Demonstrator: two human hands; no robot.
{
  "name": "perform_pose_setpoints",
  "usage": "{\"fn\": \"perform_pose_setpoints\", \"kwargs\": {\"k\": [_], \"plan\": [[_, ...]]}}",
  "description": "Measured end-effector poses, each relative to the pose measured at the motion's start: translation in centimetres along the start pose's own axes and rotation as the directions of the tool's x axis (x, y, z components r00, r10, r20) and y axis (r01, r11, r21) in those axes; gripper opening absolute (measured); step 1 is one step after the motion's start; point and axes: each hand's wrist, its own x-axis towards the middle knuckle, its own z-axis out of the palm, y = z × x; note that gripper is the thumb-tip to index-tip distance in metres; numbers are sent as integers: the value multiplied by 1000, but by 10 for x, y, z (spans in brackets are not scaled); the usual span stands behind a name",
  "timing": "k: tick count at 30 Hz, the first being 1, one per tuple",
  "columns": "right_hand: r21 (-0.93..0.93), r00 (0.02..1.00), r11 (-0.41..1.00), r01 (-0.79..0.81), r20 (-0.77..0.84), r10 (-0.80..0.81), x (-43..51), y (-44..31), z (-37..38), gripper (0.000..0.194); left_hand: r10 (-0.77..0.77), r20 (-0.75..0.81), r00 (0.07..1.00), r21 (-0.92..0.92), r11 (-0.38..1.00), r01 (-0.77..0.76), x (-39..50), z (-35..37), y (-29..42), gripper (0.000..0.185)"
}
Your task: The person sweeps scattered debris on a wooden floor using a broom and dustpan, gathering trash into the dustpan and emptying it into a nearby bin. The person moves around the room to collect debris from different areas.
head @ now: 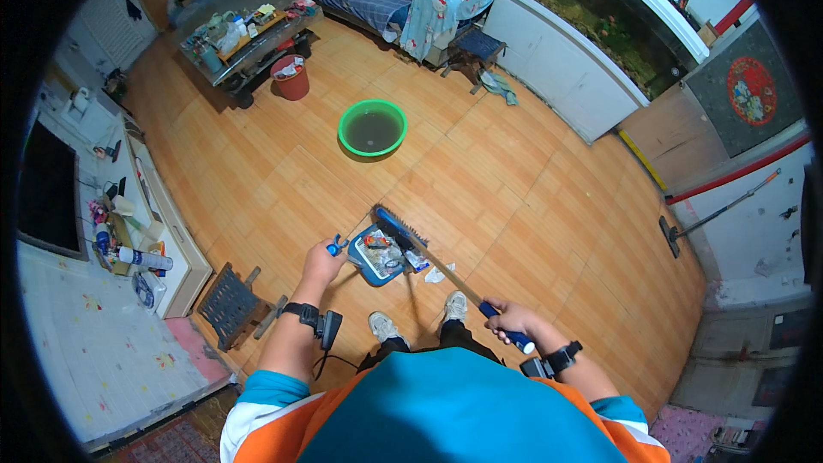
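My left hand (323,262) is closed around the upper end of a long-handled dustpan, whose blue pan (379,278) rests on the floor before my feet. Wrappers and other litter (384,249) lie in the pan. In my right hand (511,320) is the dark blue grip of a broom (453,278). Its bristled head (400,226) lies across the pan's right side, hiding part of it. A blue and white wrapper (417,261) is by the pan's right edge, and a crumpled whitish scrap (440,272) is on the floor to the right.
A green basin (404,135) of dark water stands on the wood-pattern floor ahead. Beyond it are a red bin (292,87) and a cluttered low table (222,77). A folding stool (233,308) is at left; a long-handled floor tool (723,209) leans on the right wall.
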Motion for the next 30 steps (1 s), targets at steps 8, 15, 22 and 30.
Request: {"fn": "perform_pose_setpoints", "kwargs": {"k": [8, 15, 22, 30], "plan": [[281, 986, 960, -2, -162, 49, -35, 42, 11, 70, 47, 57, 997, -61, 997, -43, -2, -34, -11, 21], [776, 989, 629, 35, -117, 89, -4, 62, 22, 32, 139, 152, 978, 82, 985, -153, 10, -63, -25, 19], [865, 996, 501, -32, -13, 87, 53, 46, 56, 12, 177, 116, 977, 137, 972, -192, 17, -68, -39, 20], [661, 991, 742, -110, 128, 32, 89, -7, 114, 29, 102, 127, 987, 220, 967, -128, 18, -66, -28, 20]]}}
